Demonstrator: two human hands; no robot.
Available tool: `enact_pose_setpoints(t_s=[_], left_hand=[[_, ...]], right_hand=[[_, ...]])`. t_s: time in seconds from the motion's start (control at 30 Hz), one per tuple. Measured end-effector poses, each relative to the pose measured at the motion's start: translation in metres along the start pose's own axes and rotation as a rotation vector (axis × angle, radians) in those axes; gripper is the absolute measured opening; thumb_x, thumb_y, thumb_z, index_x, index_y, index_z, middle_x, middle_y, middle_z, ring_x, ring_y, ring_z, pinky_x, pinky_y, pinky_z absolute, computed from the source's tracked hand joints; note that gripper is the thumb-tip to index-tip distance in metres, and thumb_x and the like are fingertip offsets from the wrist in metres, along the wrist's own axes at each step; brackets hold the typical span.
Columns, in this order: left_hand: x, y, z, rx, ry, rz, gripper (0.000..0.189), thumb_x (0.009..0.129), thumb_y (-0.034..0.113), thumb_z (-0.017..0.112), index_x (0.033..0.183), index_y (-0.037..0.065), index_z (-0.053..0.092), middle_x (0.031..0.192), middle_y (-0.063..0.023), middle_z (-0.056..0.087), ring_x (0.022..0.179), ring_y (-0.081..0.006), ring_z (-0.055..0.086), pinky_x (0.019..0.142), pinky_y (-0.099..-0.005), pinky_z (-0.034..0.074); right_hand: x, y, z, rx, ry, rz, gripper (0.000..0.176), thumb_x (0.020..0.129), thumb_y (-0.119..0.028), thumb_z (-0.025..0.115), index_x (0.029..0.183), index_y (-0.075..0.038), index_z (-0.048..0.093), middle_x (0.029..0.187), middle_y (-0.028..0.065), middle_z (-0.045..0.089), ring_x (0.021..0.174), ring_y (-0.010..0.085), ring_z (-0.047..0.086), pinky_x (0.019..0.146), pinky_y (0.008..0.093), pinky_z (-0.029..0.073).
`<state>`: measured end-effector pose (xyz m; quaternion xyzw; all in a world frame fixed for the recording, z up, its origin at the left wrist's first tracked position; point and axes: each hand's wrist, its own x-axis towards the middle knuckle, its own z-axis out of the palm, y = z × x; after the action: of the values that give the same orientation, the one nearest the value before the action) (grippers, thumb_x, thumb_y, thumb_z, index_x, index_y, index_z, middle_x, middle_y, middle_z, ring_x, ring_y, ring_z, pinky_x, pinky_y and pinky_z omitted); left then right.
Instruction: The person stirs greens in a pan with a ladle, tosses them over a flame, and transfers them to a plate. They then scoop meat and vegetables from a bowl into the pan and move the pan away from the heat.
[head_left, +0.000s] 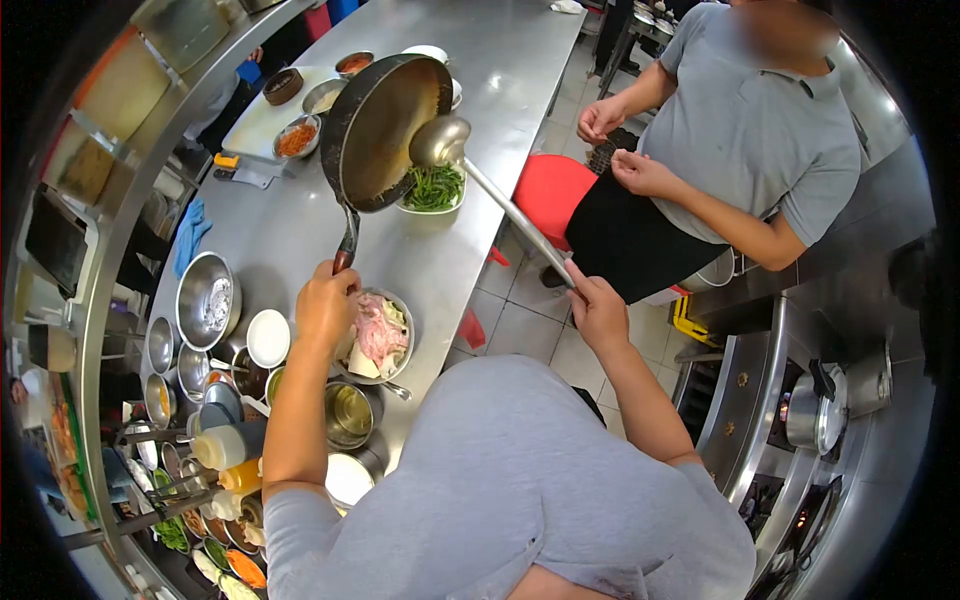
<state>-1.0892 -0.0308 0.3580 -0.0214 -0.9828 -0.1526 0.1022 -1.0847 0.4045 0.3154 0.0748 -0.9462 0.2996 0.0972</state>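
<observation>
My left hand [328, 305] is closed around the wooden-ended handle of a dark wok [368, 140]. Tilted on its side over the steel table [500, 95], the wok shows a browned, wet-looking inside. My right hand [601, 310] grips the long handle of a metal ladle [512, 210], whose rounded bowl overlaps the wok's right side in this view. Partly hidden beneath the wok is a white dish of green vegetables [435, 190]. A bowl of pink raw meat and pale pieces [379, 335] sits near my left wrist.
A person in a grey shirt [745, 130] stands at the right beside a red stool [550, 190]. A cleaver [245, 172] lies left on the table, near bowls of chopped food. Sauce bottles [228, 447] crowd the lower left. A stove with a pot [815, 405] stands lower right.
</observation>
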Motion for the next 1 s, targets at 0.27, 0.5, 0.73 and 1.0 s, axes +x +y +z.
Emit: enact_pose_setpoints(t_s=[0.27,0.5,0.73,1.0], left_hand=[[-0.002,0.007,-0.001,0.016,0.013,0.055,0.008,0.079,0.009,0.068,0.086,0.011,0.071,0.103,-0.0121,0.065,0.086,-0.0355,0.067,0.075,-0.0475,0.054],[-0.004,-0.010,0.000,0.077,-0.009,0.016,0.011,0.080,0.008,0.067,0.088,0.012,0.072,0.107,-0.0129,0.065,0.086,-0.0358,0.068,0.076,-0.0478,0.055],[-0.006,-0.019,-0.004,0.111,0.009,0.013,0.008,0.080,0.009,0.067,0.086,0.012,0.072,0.106,-0.0129,0.065,0.084,-0.0359,0.068,0.075,-0.0474,0.055],[-0.012,-0.009,-0.012,0.059,0.024,0.048,0.007,0.076,0.009,0.070,0.083,0.012,0.071,0.105,-0.0121,0.065,0.084,-0.0361,0.067,0.073,-0.0476,0.054]], right_hand=[[0.002,-0.005,0.042,-0.001,0.005,-0.055,0.053,0.090,-0.014,0.069,0.139,-0.033,0.061,0.084,0.0099,0.060,0.080,0.0318,0.064,0.070,0.0427,0.052],[-0.012,-0.004,0.001,-0.135,-0.066,-0.009,0.055,0.088,-0.010,0.070,0.139,-0.028,0.062,0.085,0.0101,0.062,0.079,0.0302,0.064,0.071,0.0395,0.052],[-0.002,-0.019,-0.002,0.047,0.032,-0.055,0.054,0.088,-0.007,0.071,0.140,-0.020,0.062,0.078,0.0105,0.059,0.072,0.0269,0.061,0.070,0.0366,0.050],[0.001,-0.029,0.018,0.045,-0.016,-0.067,0.057,0.087,-0.009,0.071,0.140,-0.025,0.061,0.083,0.0110,0.059,0.076,0.0293,0.062,0.070,0.0395,0.051]])
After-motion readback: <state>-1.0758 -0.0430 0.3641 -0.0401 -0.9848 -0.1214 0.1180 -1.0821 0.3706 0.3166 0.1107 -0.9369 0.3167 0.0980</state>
